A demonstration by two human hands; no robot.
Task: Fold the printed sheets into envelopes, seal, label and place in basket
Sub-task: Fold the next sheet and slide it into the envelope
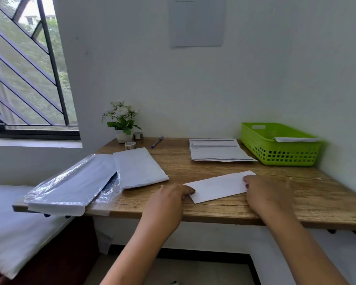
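A white folded sheet (218, 187) lies slanted near the front edge of the wooden desk (214, 169). My left hand (171, 198) holds its left end, fingers curled at the paper's corner. My right hand (263, 192) rests on its right end, fingers bent down onto the paper. A stack of printed sheets (218, 150) lies at the back of the desk. To its right stands a green basket (280, 149) with one white envelope (296, 139) leaning on its rim. A stack of white envelopes (139, 167) lies at the left.
A plastic-wrapped pack of envelopes (70, 184) overhangs the desk's left edge. Two tape rolls (130, 145), a blue pen (157, 142) and a small potted plant (121, 122) sit at the back left. The wall closes the back and right; a window is at left.
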